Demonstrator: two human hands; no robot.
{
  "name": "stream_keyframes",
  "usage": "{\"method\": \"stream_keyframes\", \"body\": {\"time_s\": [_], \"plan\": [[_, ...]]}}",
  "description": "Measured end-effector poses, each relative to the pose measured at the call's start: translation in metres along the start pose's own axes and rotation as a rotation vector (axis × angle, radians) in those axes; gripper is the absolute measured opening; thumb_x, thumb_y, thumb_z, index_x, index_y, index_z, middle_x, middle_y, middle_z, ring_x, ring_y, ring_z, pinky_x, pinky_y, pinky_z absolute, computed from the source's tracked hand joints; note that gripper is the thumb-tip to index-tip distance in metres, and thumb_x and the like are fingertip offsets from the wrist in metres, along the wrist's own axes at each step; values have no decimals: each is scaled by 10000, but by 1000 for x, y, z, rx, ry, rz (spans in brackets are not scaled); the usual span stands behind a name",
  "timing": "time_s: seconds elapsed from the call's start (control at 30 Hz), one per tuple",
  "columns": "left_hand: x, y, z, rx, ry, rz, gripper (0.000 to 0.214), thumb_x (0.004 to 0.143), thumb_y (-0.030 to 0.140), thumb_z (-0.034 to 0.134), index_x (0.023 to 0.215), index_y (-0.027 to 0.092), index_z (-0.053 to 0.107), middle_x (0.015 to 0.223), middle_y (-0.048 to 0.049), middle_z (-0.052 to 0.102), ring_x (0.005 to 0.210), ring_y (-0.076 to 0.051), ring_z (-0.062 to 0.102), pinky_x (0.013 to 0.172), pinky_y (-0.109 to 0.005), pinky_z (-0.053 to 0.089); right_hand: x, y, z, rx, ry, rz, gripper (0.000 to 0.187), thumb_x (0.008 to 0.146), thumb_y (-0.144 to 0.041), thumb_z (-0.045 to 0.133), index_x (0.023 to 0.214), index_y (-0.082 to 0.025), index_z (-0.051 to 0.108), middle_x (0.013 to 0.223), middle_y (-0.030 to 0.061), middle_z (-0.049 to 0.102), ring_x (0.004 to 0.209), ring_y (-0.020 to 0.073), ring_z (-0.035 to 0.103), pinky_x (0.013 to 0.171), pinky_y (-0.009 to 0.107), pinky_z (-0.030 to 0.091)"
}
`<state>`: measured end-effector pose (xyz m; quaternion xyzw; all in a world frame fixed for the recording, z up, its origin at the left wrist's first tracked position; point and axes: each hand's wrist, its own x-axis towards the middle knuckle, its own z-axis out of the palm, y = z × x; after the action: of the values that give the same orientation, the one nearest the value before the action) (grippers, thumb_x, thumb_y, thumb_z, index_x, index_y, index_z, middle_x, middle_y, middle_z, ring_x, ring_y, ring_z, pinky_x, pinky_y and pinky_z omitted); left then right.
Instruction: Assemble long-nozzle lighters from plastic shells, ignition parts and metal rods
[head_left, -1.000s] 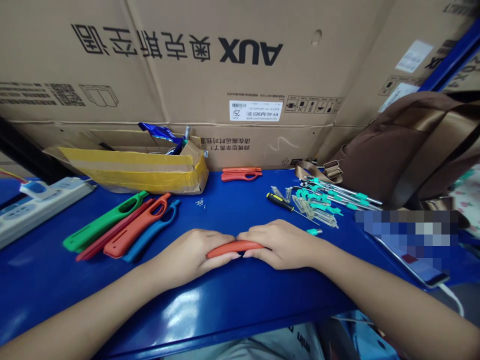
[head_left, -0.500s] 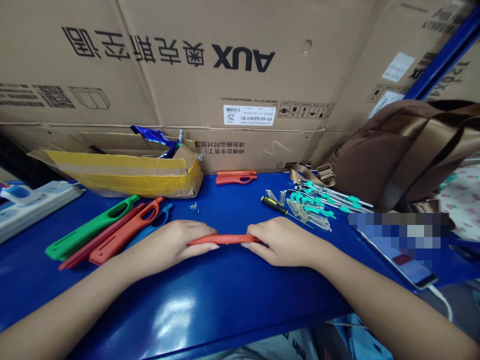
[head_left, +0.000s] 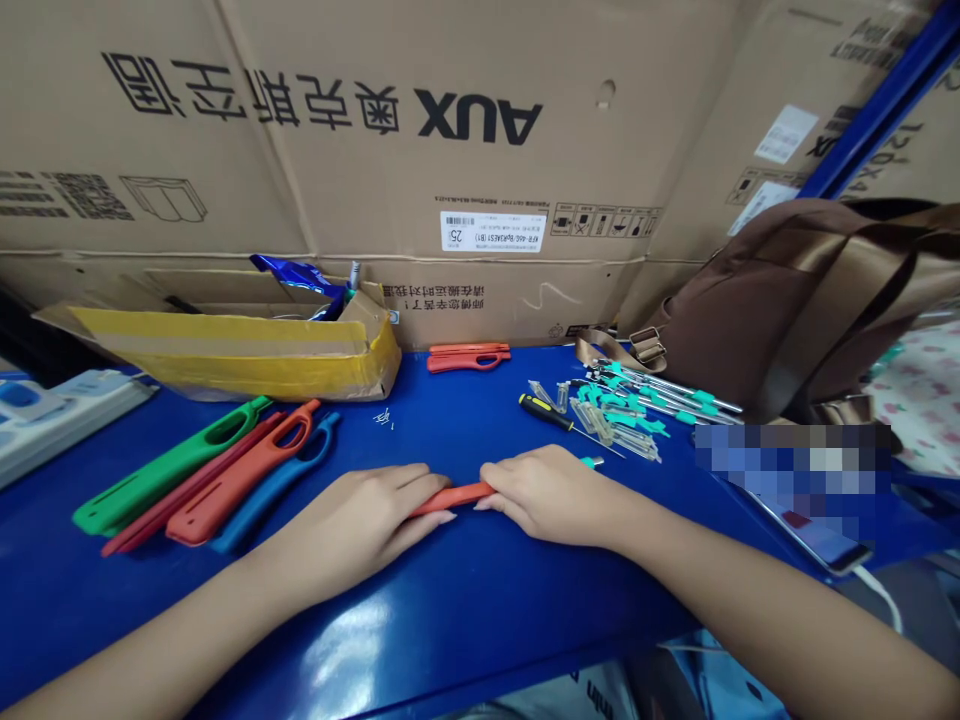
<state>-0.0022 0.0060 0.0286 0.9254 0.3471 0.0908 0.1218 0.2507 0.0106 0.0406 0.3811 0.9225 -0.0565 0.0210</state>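
Observation:
My left hand (head_left: 386,510) is closed on one end of an orange lighter casing (head_left: 454,496), seen edge-on just above the table. The fingers and thumb of my right hand (head_left: 544,495) pinch its other end, so both ends are hidden. A small teal tip (head_left: 593,462) pokes out behind my right hand; I cannot tell whether the hand holds it. Left of my left hand lie a green casing (head_left: 172,465), a dark red one (head_left: 195,485), an orange one (head_left: 244,475) and a blue one (head_left: 274,480).
Orange casing parts (head_left: 469,358) lie at the back by a large cardboard box (head_left: 337,200). A screwdriver (head_left: 544,408), clear plastic pieces (head_left: 615,430) and metal rods with teal parts (head_left: 660,385) sit right. Also around: yellow-taped box (head_left: 225,350), power strip (head_left: 71,420), phone (head_left: 810,530), brown bag (head_left: 750,310).
Both hands have shifted slightly nearer with the orange casing, which is now tilted up to the right with less of it showing. A teal tip has come into sight behind my right hand.

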Motion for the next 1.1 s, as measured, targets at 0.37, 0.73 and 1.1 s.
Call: {"method": "stream_keyframes", "body": {"time_s": [0.37, 0.73, 1.1], "plan": [[-1, -28, -26, 85, 135, -3, 372, 1063, 463, 416, 1085, 198, 676, 950, -48, 707, 842, -196, 685, 737, -271, 503, -10, 36, -13, -144, 301, 129, 349, 927, -389, 682, 1193, -166, 642, 1219, 143, 673, 1143, 340, 565, 954, 464, 400], [-2, -32, -30, 63, 154, -2, 330, 1049, 443, 459, 1064, 188, 668, 956, -49, 702, 865, -197, 677, 764, -271, 484, -10, 56, -15, -119, 334, 0, 201, 1018, -275, 561, 989, -167, 729, 989, 88, 734, 976, 248, 603, 928, 400, 348], [4, 0, 0, -453, 73, -234, 351, 910, 427, 632, 699, 166, 532, 639, 62, 394, 592, -91, 359, 549, -219, 295, -2, 36, 7, 30, 314, -235, 314, 1078, -321, 414, 1101, -164, 685, 926, 72, 709, 795, 179, 614, 759, 306, 435]]}}
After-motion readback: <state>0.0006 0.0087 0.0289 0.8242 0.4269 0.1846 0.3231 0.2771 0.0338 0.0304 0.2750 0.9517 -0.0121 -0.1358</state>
